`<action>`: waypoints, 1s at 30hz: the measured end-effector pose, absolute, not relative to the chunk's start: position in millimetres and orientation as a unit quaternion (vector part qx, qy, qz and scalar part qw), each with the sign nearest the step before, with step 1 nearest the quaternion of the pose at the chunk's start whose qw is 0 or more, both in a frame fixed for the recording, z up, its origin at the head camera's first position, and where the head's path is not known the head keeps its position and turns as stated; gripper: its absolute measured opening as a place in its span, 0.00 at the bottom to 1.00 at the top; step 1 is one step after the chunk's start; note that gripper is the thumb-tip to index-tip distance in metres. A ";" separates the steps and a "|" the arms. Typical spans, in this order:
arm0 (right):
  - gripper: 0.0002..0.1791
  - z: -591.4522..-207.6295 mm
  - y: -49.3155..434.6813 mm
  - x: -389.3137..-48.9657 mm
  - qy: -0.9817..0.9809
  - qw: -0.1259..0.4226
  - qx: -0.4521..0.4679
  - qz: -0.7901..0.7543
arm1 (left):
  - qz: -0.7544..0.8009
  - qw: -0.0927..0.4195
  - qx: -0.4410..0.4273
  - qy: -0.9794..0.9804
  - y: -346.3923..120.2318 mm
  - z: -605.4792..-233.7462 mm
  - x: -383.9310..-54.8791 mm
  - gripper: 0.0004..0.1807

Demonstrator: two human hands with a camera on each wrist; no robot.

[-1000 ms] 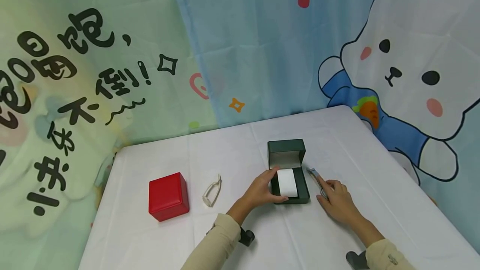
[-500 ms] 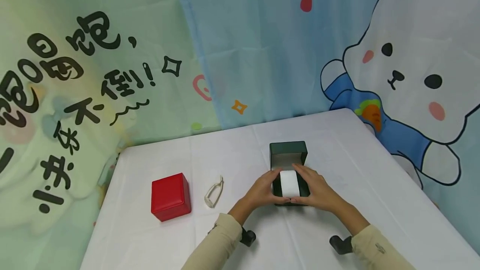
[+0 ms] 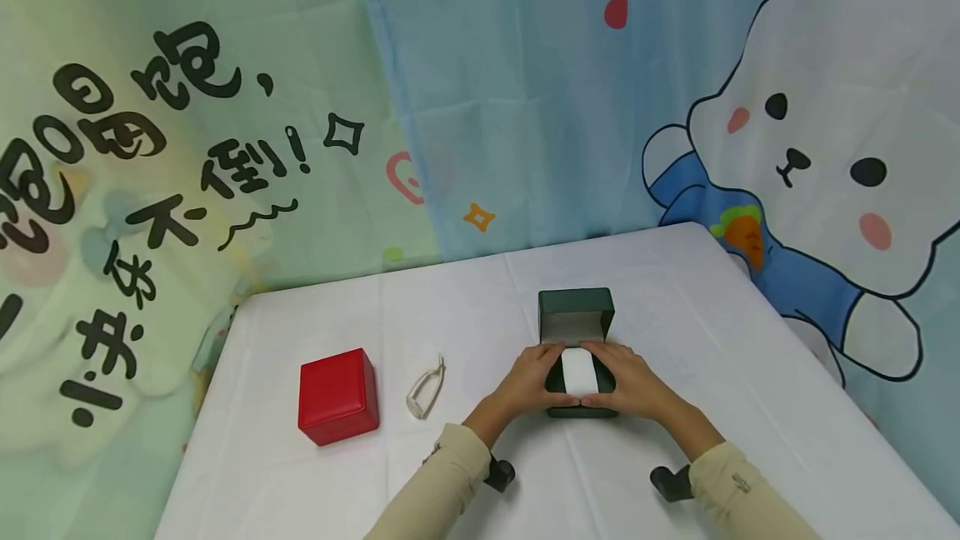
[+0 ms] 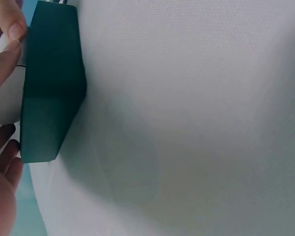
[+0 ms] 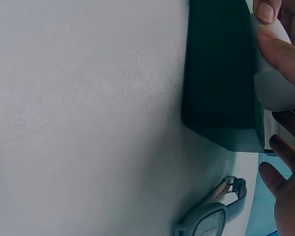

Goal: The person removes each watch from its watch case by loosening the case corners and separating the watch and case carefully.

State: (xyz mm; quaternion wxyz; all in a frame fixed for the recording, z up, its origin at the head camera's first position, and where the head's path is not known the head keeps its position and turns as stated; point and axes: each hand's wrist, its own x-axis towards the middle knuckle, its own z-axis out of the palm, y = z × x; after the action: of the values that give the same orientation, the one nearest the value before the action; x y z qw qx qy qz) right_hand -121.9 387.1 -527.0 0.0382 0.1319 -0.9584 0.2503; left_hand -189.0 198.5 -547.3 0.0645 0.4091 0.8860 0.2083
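Observation:
A dark green watch box (image 3: 576,305) stands on the table with its lid raised. Inside it is a white watch cushion (image 3: 579,372). My left hand (image 3: 527,383) holds the cushion from the left and my right hand (image 3: 634,385) from the right. Both thumbs lie along the near side, with fingers at the far side; the thumb tips nearly meet. In the right wrist view the cushion (image 5: 276,91) sits partly above the box wall (image 5: 219,73). A wristwatch with a dark strap (image 5: 211,219) lies beside the box there; in the head view my right hand hides it.
A shut red box (image 3: 337,398) stands on the left of the white-covered table (image 3: 465,315). Between it and the green box lies a pale, light-strapped wristwatch (image 3: 426,388). A printed curtain (image 3: 510,107) hangs behind the table.
My right hand has left the dark-strapped wristwatch and moved left onto the cushion, opposite my left hand. Since half a second ago, the fingers of both hands have come slightly nearer the body.

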 end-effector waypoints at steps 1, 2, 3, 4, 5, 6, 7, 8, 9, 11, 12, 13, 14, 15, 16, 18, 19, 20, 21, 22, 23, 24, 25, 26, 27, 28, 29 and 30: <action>0.44 -527.9 387.3 -122.5 -0.959 0.038 0.132 0.249 | 0.204 0.065 0.406 0.888 198.7 -547.2 -188.9 0.44; 0.44 -529.0 387.5 -123.1 -0.959 0.038 0.131 0.247 | 0.199 0.065 0.404 0.891 199.0 -547.3 -188.8 0.44; 0.44 -529.0 387.6 -123.3 -0.960 0.040 0.135 0.243 | 0.193 0.062 0.403 0.893 199.2 -547.4 -188.8 0.44; 0.44 -529.5 387.6 -123.6 -0.961 0.039 0.135 0.239 | 0.187 0.058 0.403 0.894 199.7 -547.6 -188.8 0.44; 0.44 -530.6 387.7 -123.9 -0.962 0.037 0.131 0.235 | 0.181 0.053 0.404 0.895 199.9 -547.9 -188.6 0.43; 0.44 -531.5 387.5 -124.2 -0.964 0.037 0.131 0.229 | 0.175 0.048 0.405 0.896 200.1 -548.1 -188.2 0.43; 0.43 -532.9 387.2 -124.5 -0.965 0.039 0.130 0.225 | 0.169 0.042 0.405 0.898 200.4 -548.4 -187.7 0.43; 0.42 -534.2 386.6 -124.8 -0.966 0.043 0.130 0.218 | 0.161 0.035 0.404 0.900 200.7 -548.8 -187.3 0.43; 0.42 -535.3 385.9 -125.2 -0.967 0.047 0.130 0.214 | 0.155 0.028 0.401 0.902 201.2 -549.2 -186.8 0.42; 0.41 -537.1 384.0 -125.7 -0.969 0.057 0.126 0.204 | 0.144 0.017 0.394 0.908 202.2 -550.0 -185.7 0.41; 0.41 -537.5 382.8 -126.0 -0.970 0.061 0.124 0.200 | 0.140 0.012 0.388 0.911 202.8 -550.1 -185.1 0.41; 0.41 -537.6 381.7 -126.3 -0.971 0.063 0.121 0.198 | 0.131 0.008 0.382 0.915 203.8 -550.5 -184.7 0.41; 0.41 -537.6 380.6 -126.5 -0.972 0.063 0.117 0.195 | 0.126 0.004 0.376 0.918 204.5 -550.4 -184.1 0.40; 0.42 -537.7 380.0 -126.9 -0.972 0.062 0.114 0.195 | 0.121 0.002 0.371 0.921 205.1 -550.3 -183.6 0.40; 0.42 -537.5 379.8 -127.0 -0.973 0.059 0.111 0.194 | 0.118 0.000 0.368 0.922 205.4 -550.3 -182.9 0.39; 0.43 -537.1 380.8 -126.5 -0.972 0.051 0.108 0.201 | 0.118 0.003 0.363 0.924 205.0 -551.1 -181.6 0.39; 0.43 -537.1 382.2 -126.0 -0.971 0.047 0.105 0.210 | 0.124 0.008 0.360 0.924 204.0 -552.2 -180.9 0.39; 0.41 -537.0 384.1 -125.3 -0.969 0.046 0.099 0.223 | 0.142 0.013 0.359 0.923 202.2 -553.3 -180.0 0.38; 0.39 -536.8 386.6 -124.9 -0.965 0.050 0.092 0.241 | 0.161 0.021 0.354 0.921 200.1 -555.1 -179.1 0.38; 0.35 -536.4 389.5 -124.8 -0.960 0.063 0.084 0.260 | 0.187 0.031 0.348 0.918 197.5 -557.0 -178.1 0.38; 0.30 -535.7 392.5 -125.2 -0.954 0.080 0.073 0.278 | 0.215 0.041 0.340 0.915 194.8 -559.0 -177.1 0.39; 0.24 -534.3 395.4 -126.3 -0.948 0.101 0.058 0.295 | 0.243 0.050 0.332 0.910 192.1 -561.1 -176.3 0.39; 0.19 -531.9 398.0 -128.4 -0.942 0.125 0.041 0.309 | 0.270 0.061 0.322 0.905 189.5 -563.1 -175.6 0.41; 0.16 -528.4 399.9 -130.9 -0.935 0.147 0.025 0.322 | 0.296 0.071 0.316 0.899 187.2 -564.9 -175.1 0.43; 0.15 -524.2 401.4 -134.1 -0.928 0.163 0.008 0.336 | 0.313 0.081 0.309 0.894 185.4 -566.5 -174.5 0.46; 0.16 -518.8 402.1 -137.7 -0.921 0.172 -0.010 0.349 | 0.325 0.092 0.306 0.890 183.9 -567.9 -173.9 0.50; 0.18 -512.7 401.8 -141.2 -0.915 0.172 -0.026 0.364 | 0.331 0.104 0.305 0.887 182.9 -569.6 -173.4 0.54; 0.21 -506.3 400.8 -144.8 -0.908 0.166 -0.039 0.382 | 0.331 0.116 0.306 0.885 182.3 -571.1 -172.8 0.57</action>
State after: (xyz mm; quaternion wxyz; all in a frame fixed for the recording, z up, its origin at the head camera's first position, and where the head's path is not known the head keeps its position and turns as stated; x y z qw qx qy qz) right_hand -144.8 400.8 -506.3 0.1655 -0.0388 -0.9084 0.3819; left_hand -172.8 182.3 -571.1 0.1164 0.3060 0.8850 0.3311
